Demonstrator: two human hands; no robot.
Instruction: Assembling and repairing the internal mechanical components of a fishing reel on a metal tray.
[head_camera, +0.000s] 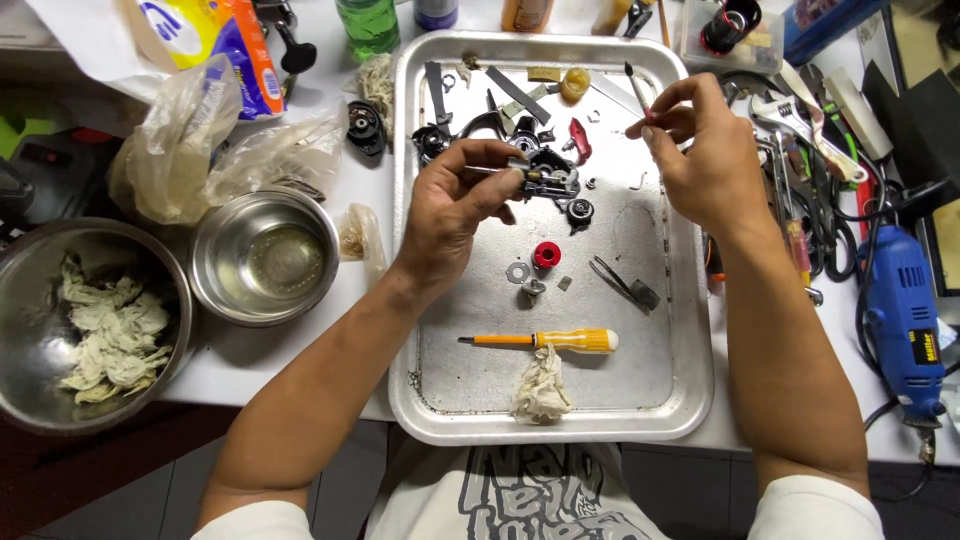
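Note:
My left hand pinches a small dark metal mechanism with a brass pin, held above a metal tray. Over the tray's far right part my right hand grips a thin brush with a dark tip pointing away from me. Small parts lie in the tray under my hands: a red spool piece, a washer, a round black gear and a red lever.
A yellow-handled screwdriver, a crumpled rag and tweezers lie in the tray. Left stand a steel bowl of liquid and a larger bowl of rags. Wrenches and a blue rotary tool crowd the right.

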